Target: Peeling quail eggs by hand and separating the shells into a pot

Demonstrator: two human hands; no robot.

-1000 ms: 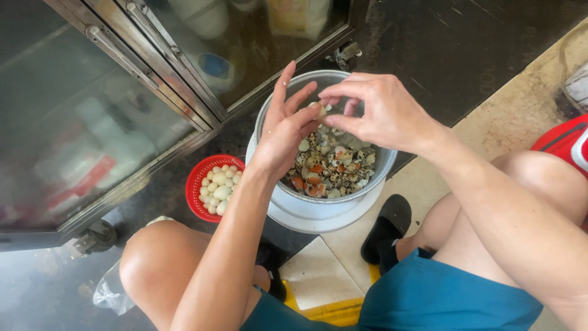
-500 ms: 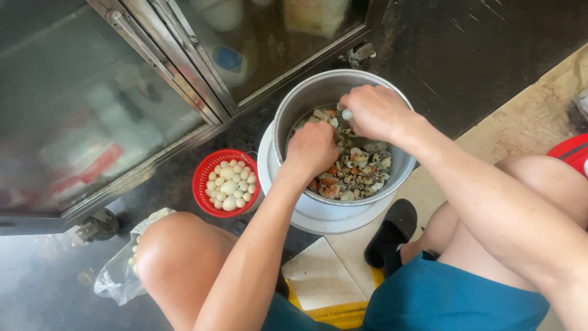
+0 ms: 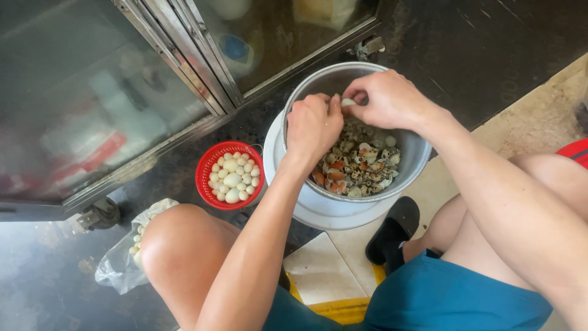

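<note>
1. Nearest the camera, the person is squatting in blue shorts [image 3: 453, 300], knees spread, with a black sandal [image 3: 392, 230] showing beside the pot's base.
2. By the left knee, a clear plastic bag [image 3: 122, 263] is lying on the dark floor, with a few small pale eggs showing at its mouth.
3. Just beyond, a small red basket [image 3: 229, 175] is sitting close beside the pot, holding peeled, whitish quail eggs [image 3: 233, 179].
4. The metal pot [image 3: 416, 159] is standing on a white lid or plate [image 3: 324, 214], and broken speckled shells [image 3: 361, 165] are piling up in its bottom.
5. Over the pot's far rim, both hands are meeting around one small egg [image 3: 348, 102].
6. The left hand [image 3: 313, 125] is curling loosely, fingertips pinching the egg from one side; the wrist is bending down into the pot.
7. The right hand [image 3: 386, 98] is closing over the egg from the other side, thumb and forefinger working at it.
8. The egg is likely to be light, soft, slippery and easily torn, so gentle fingertip holds at its sides seem best.
9. Farthest away, a glass-fronted cabinet [image 3: 122, 92] on castors is standing behind everything.
</note>
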